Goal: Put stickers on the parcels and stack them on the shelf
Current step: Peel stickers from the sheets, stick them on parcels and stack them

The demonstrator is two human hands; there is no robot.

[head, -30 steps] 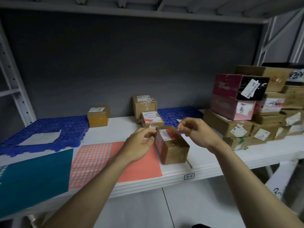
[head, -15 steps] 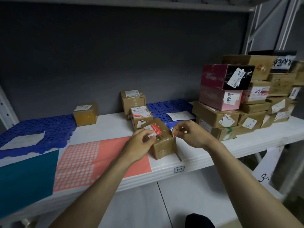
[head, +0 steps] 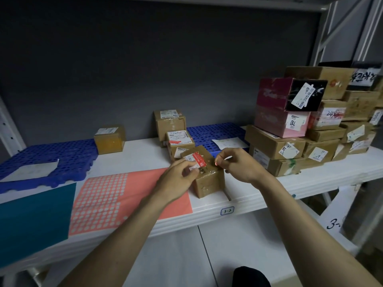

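Small brown cardboard parcel wrapped in clear tape [head: 207,175] stands at centre frame on the white shelf board [head: 259,195], its near corner at the front edge. Left hand [head: 178,177] holds its left side, fingers curled. Right hand [head: 236,164] pinches a small round sticker [head: 216,161] at its fingertips above the top face. Judged light, rigid, tape-slick; best gripped across opposite side faces

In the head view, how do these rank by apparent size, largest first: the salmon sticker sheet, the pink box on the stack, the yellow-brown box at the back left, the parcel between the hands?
1. Salmon sticker sheet.
2. Pink box.
3 and 4. Parcel between the hands and yellow-brown box look alike; the parcel is nearer the camera and partly covered, so no ranking.
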